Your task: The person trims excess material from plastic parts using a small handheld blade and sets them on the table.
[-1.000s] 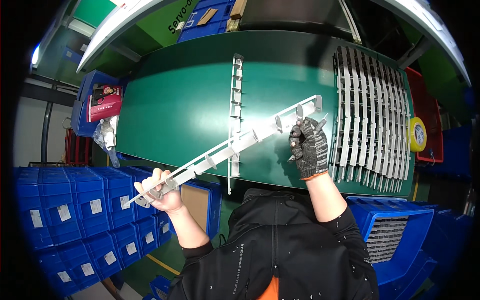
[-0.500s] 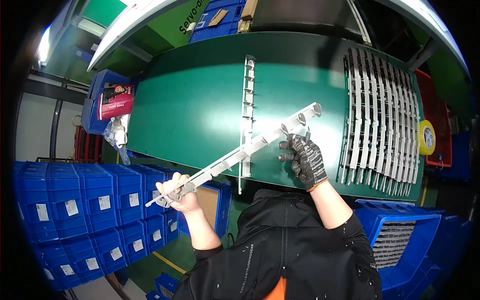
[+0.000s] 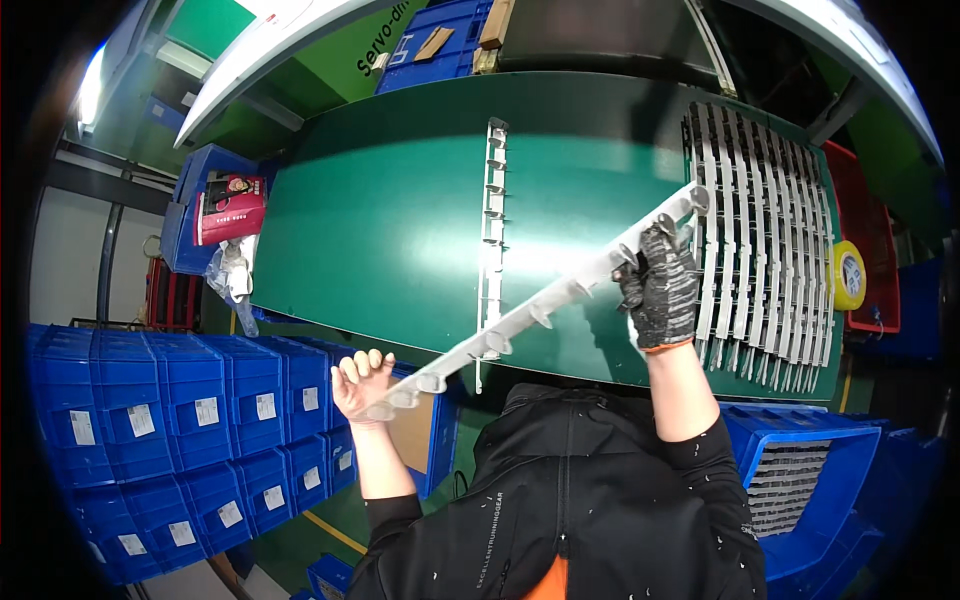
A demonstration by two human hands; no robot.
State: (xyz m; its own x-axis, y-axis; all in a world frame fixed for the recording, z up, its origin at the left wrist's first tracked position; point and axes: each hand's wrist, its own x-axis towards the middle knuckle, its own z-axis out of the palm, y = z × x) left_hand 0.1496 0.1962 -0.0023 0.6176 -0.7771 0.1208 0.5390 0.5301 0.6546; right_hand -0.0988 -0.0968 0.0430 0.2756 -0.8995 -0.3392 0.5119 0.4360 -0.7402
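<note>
At far left stand stacked blue crates [image 3: 170, 400], many bearing white labels [image 3: 206, 411] whose print is too small to read. Beyond them, against a blue box [image 3: 190, 215], is a red package [image 3: 231, 210] with a picture and pale lettering, not legible. The bare left hand [image 3: 363, 385] has its fingers raised and loosely apart; the blurred lower end of a long pale strip [image 3: 545, 302] lies at its palm. The strip slants up to the right over the near edge of the green bench [image 3: 380, 240]. Large dark lettering [image 3: 382, 42] marks a green panel behind the bench. A second strip [image 3: 494, 215] lies lengthwise mid-bench. The black jacket [image 3: 600, 480] carries a line of small pale capitals down its front. The gloved right hand [image 3: 664, 285] grips the slanted strip near its upper end, beside a row of similar strips [image 3: 765, 250]. By the bench's right edge is a yellow roll [image 3: 848, 276] with a printed pale centre.
</note>
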